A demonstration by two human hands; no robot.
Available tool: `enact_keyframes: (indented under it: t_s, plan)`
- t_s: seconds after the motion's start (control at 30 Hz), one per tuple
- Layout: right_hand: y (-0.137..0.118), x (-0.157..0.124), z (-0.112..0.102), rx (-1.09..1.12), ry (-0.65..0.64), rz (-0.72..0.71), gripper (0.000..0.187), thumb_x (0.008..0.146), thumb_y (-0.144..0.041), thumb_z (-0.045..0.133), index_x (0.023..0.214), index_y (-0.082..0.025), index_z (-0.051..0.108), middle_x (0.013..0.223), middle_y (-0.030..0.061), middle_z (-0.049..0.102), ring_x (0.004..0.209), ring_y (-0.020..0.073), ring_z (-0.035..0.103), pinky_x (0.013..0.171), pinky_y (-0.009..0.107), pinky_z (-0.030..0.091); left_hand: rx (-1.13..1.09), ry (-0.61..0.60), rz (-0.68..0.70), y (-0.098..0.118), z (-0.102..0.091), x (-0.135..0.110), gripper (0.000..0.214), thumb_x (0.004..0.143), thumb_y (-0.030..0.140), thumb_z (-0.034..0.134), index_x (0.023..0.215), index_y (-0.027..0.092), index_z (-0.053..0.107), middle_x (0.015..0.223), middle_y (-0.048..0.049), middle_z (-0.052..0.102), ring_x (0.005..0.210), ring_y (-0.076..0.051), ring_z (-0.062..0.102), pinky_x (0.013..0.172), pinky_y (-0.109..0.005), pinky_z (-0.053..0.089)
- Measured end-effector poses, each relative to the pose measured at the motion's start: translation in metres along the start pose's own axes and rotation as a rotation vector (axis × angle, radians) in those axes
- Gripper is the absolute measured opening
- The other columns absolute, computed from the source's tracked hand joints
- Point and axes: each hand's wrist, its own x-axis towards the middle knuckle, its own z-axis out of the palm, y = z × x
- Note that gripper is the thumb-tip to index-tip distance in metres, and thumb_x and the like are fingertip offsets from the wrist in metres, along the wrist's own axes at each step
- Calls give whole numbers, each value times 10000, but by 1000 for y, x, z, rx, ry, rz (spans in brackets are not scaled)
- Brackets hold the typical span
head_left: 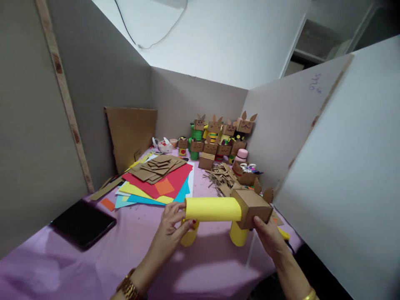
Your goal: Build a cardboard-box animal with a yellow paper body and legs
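A yellow paper tube [214, 209] lies level in front of me as the body of a toy animal. Joined to its right end is a brown cardboard box head [250, 205] with two pointed cardboard ears [268, 195]. Shorter yellow tubes form a front leg [239, 234] and a rear leg [188, 237] below it. My left hand [171, 225] grips the body's left end, thumb in front and fingers round the rim. At the other end, my right hand [269, 236] holds the box head, thumb on its near face and the other fingers hidden.
Coloured paper sheets [178, 196] with cardboard pieces [159, 166] on top lie left of centre. Cardboard scraps [223, 177] are heaped behind the toy. Several finished cardboard-headed toys [211, 146] stand at the back. A black tablet-like slab [83, 224] lies left, and grey partitions [200, 89] enclose the table.
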Motion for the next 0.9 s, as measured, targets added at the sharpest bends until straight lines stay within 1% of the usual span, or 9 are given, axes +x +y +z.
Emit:
enact_keyframes:
  t_s: [0.1, 0.23, 0.33, 0.43, 0.5, 0.6, 0.77, 0.9]
  plan:
    - [8, 2, -2, -29, -22, -7, 710, 571, -459, 854, 1201, -252, 601, 1179, 100, 686, 1124, 314, 569, 1002, 475, 404, 19, -14, 17, -12, -2, -2, 215, 865, 393, 571, 897, 304, 764, 1117, -72, 654, 1084, -270, 493, 978, -456, 425]
    - [16, 0, -2, -54, -30, -7, 735, 544, -472, 861, 1193, -242, 607, 1131, 103, 708, 1094, 320, 588, 975, 462, 422, 47, -65, 42, -29, -3, -6, 248, 863, 459, 566, 912, 322, 768, 1150, -82, 645, 1135, -285, 484, 1014, -481, 409]
    - [19, -2, -2, -69, -24, 14, 742, 520, -487, 866, 1173, -235, 621, 1094, 107, 721, 1065, 328, 600, 964, 474, 419, 67, -111, 47, -39, -2, -11, 247, 875, 447, 557, 963, 335, 759, 1177, -83, 653, 1172, -293, 479, 1020, -495, 407]
    - [21, -3, -3, -77, -26, 26, 733, 525, -488, 863, 1170, -236, 624, 1103, 107, 722, 1058, 330, 606, 968, 483, 413, 99, -161, 73, -45, 1, -14, 262, 905, 401, 526, 1060, 336, 726, 1239, -78, 645, 1220, -292, 456, 1039, -505, 390]
    - [21, -3, -4, -77, -31, 27, 725, 531, -478, 864, 1171, -236, 625, 1108, 104, 722, 1062, 326, 607, 964, 475, 421, 125, -182, 94, -47, 1, -15, 279, 921, 377, 505, 1116, 335, 699, 1273, -73, 635, 1238, -284, 448, 1045, -505, 384]
    - [22, -3, -5, -72, -28, 20, 707, 537, -461, 866, 1166, -240, 630, 1119, 96, 722, 1074, 320, 608, 956, 458, 436, 128, -191, 109, -47, 1, -16, 283, 925, 357, 508, 1148, 336, 681, 1295, -64, 630, 1245, -273, 452, 1049, -482, 388]
    - [23, -4, -5, -60, -25, 19, 634, 559, -428, 863, 1127, -245, 647, 1096, 91, 733, 1061, 316, 623, 937, 448, 457, 64, -204, 115, -42, 0, -15, 301, 923, 310, 519, 1190, 350, 653, 1302, -39, 633, 1236, -247, 478, 1055, -410, 397]
    - [23, -3, -4, -56, -23, 21, 643, 544, -436, 867, 1121, -251, 652, 1078, 91, 739, 1041, 316, 632, 923, 451, 467, 22, -213, 106, -38, -1, -15, 309, 915, 306, 532, 1198, 346, 650, 1303, -34, 632, 1255, -249, 471, 1071, -405, 385]
